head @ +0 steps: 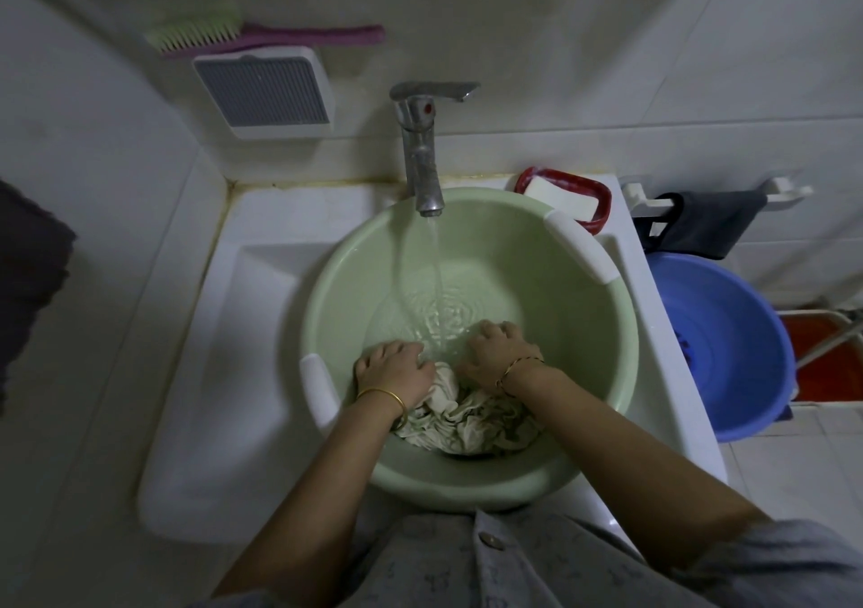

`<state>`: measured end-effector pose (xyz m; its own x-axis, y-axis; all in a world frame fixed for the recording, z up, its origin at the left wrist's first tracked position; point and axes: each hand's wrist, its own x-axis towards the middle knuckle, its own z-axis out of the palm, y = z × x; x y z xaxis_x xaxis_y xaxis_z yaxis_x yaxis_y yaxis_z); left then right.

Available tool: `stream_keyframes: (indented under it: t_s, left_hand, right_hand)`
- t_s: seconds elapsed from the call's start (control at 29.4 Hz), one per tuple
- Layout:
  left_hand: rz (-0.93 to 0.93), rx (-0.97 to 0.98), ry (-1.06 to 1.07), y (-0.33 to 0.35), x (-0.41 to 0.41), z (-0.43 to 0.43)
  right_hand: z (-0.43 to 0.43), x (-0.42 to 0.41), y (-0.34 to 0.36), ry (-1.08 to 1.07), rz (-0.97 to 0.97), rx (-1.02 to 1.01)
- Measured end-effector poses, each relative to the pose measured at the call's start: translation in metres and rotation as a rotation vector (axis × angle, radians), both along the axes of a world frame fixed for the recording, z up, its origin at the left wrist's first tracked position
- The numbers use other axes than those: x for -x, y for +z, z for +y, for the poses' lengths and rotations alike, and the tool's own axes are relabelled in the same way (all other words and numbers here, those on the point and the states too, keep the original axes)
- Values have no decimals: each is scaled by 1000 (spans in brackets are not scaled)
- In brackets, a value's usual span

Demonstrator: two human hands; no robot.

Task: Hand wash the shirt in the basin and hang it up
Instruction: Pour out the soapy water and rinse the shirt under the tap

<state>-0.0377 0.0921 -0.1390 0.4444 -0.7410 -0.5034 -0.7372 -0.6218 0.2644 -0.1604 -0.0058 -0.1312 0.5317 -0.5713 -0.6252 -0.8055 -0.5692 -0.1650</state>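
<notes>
The crumpled pale cloth shirt (467,416) sits at the near side of the round green plastic basin (513,252). The left hand (394,369) and right hand (497,350) both grip it. It is best to rub the cloth together under the running water (436,271).

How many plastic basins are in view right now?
2. The green basin sits in the sink under the tap; the blue basin stands low beside the sink, at right. More may be hidden.

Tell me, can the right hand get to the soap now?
Probably yes: the soap lies uncovered in its red dish just past the basin on that side, but the right hand must release the shirt first.
</notes>
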Motion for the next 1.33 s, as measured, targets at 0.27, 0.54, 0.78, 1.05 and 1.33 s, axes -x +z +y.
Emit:
stream_keyframes:
  t_s: [0.27,0.54,0.78,1.05,1.33]
  left_hand:
    - [-15,-2,4,0,0,0]
    - [-2,-16,-1,-1,-1,0]
    - [3,-5,5,-2,-1,0]
    - [-1,3,12,-2,-1,0]
    - [1,3,9,-1,-1,1]
  right_hand:
    - [1,1,2,10,11,0]
    - [1,0,2,16,10,1]
    - [0,1,1,11,13,-4]
    - [0,0,2,10,15,-9]
    - [0,0,1,7,1,-8]
